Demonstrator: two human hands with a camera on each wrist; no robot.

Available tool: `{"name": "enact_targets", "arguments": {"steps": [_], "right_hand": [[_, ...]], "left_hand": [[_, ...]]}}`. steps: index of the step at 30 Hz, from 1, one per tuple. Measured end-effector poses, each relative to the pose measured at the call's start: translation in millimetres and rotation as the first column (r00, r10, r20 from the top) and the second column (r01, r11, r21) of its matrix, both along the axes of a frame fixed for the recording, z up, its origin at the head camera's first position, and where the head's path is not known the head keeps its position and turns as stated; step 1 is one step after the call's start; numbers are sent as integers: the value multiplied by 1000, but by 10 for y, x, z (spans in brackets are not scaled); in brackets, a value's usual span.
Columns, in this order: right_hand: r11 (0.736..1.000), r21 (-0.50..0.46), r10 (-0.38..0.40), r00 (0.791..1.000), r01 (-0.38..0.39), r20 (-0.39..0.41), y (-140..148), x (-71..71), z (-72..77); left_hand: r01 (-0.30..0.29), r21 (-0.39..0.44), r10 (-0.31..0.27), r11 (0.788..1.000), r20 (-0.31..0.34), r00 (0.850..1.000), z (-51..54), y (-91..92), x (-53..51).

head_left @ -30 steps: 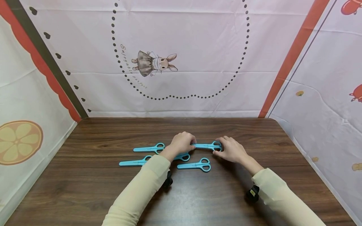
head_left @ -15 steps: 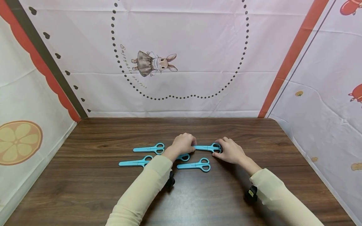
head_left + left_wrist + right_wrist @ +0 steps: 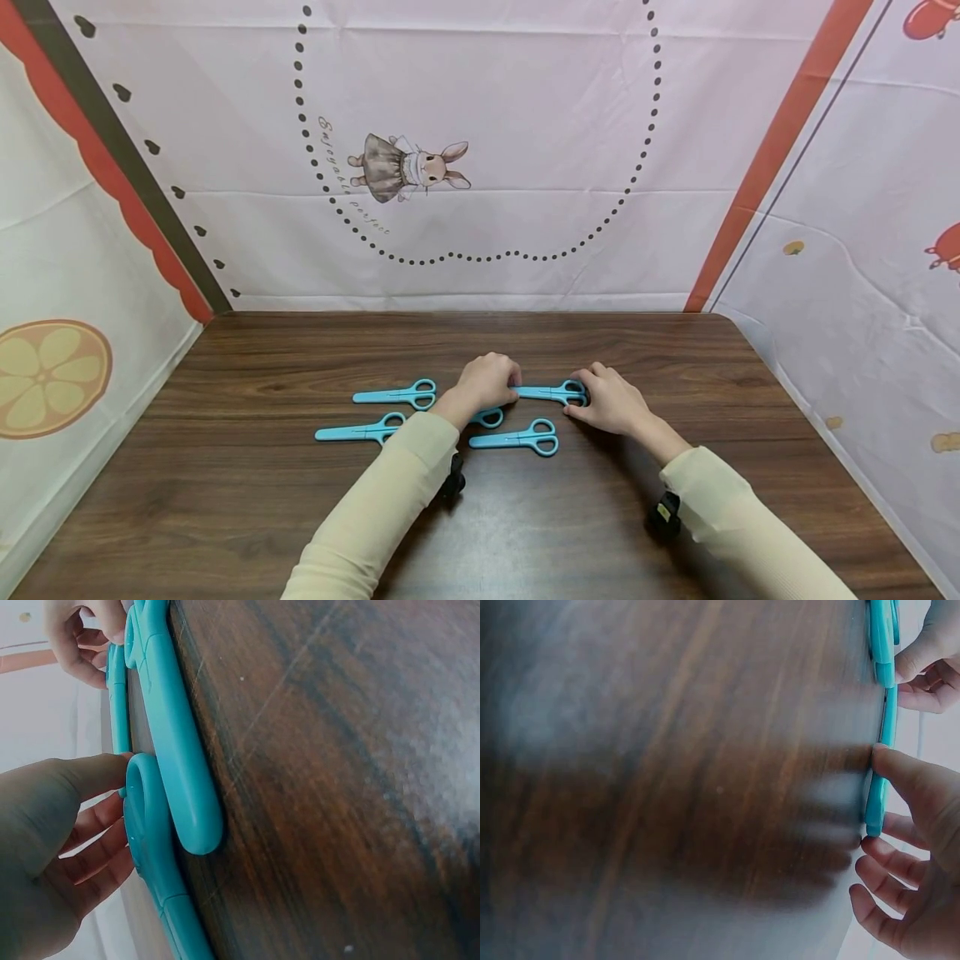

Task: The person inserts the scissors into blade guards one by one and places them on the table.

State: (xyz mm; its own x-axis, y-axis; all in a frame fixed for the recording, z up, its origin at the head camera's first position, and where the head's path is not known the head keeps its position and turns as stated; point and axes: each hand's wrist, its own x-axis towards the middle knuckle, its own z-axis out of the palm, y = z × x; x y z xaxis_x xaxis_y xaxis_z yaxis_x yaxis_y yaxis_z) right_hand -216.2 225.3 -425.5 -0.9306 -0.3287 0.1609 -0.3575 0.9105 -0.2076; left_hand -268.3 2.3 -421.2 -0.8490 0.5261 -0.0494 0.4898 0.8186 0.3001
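Observation:
A pair of light-blue scissors (image 3: 546,392) with covered blades lies at the back of the group, tip to the left. My left hand (image 3: 486,382) pinches it at the tip end. At its handle loops my right hand (image 3: 611,400) grips between thumb and fingers, the other fingers loosely spread in the right wrist view. Beneath my left wrist, a second pair of scissors (image 3: 491,418) is partly hidden. Nearer the front lies another pair of scissors (image 3: 517,439). In the left wrist view, a scissors handle (image 3: 146,825) sits close beside my left fingers.
Two more pairs of blue scissors lie to the left: a back pair (image 3: 393,396) and a front pair (image 3: 356,433), its handle partly covered by my left sleeve (image 3: 382,500). The brown wooden table (image 3: 187,500) meets printed cloth walls (image 3: 525,283) at back and sides.
My left forearm has shifted slightly right, covering more of the scissors under the wrist. The scissors between my hands have barely moved, and both hands keep their hold.

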Motion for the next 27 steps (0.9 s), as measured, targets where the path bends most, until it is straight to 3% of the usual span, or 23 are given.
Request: {"name": "enact_targets", "arguments": {"steps": [27], "right_hand": [[1000,14,15,1000,-15,-13,-2,1,-9]], "left_hand": [[12,-36,-12,999,6,1000,10,-25,36]]}}
